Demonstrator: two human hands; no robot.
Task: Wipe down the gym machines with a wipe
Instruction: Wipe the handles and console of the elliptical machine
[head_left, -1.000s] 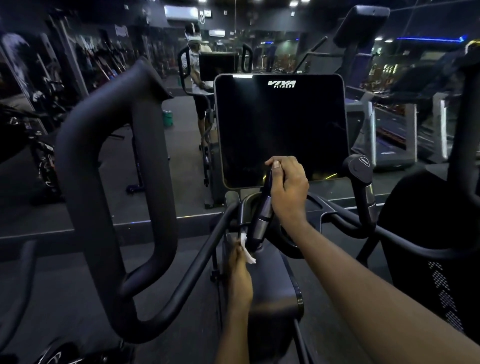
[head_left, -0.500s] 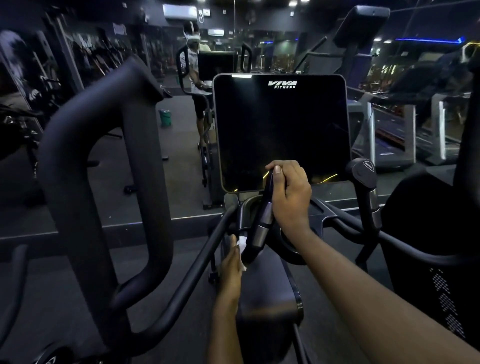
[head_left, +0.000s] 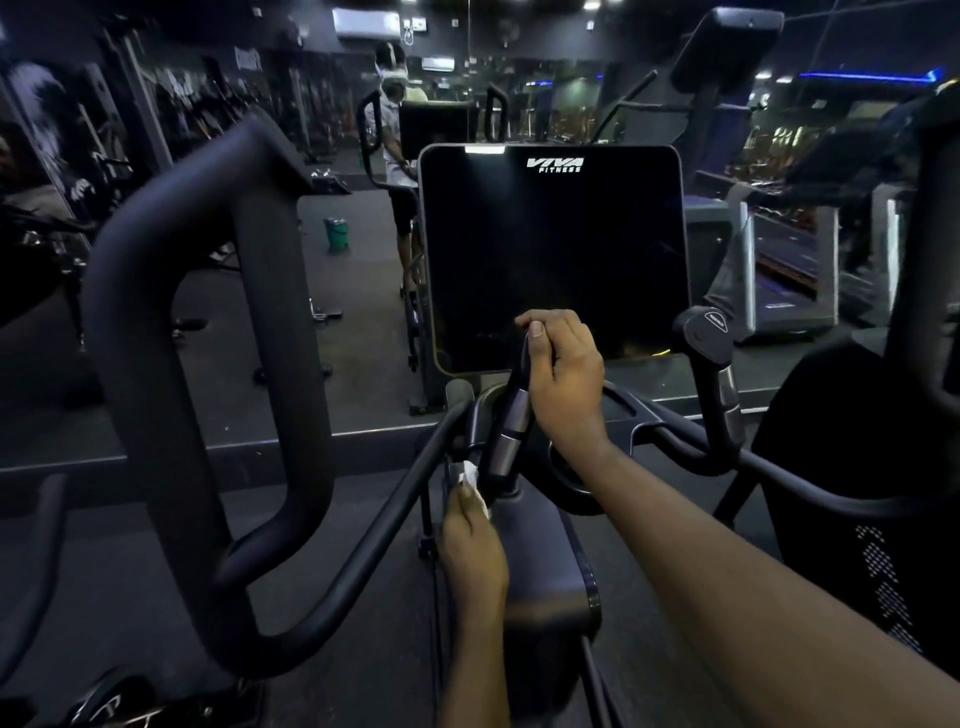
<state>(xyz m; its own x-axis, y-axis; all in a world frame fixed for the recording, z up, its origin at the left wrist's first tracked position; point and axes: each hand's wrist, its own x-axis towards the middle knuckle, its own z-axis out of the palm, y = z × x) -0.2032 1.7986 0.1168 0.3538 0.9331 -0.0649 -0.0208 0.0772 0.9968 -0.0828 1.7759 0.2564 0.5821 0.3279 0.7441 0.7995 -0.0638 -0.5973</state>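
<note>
I stand at a black elliptical machine with a dark console screen (head_left: 550, 249) marked VIVA FITNESS. My right hand (head_left: 563, 379) grips the top of the left fixed grip (head_left: 506, 431), a black post with a silver sensor band. My left hand (head_left: 470, 540) holds a small white wipe (head_left: 470, 475) pressed against the foot of that grip, where it joins the machine's centre column (head_left: 540, 561). Most of the wipe is hidden under my fingers.
A big looped moving handle (head_left: 208, 364) rises close on the left; another is at the right edge. The right fixed grip (head_left: 709, 338) stands beside the screen. A mirror ahead reflects a person and a green bucket (head_left: 336, 235). Treadmills (head_left: 789, 270) stand at the right.
My left hand with the wipe has slid slightly up along the base of the grip. My right hand keeps its hold on the grip top.
</note>
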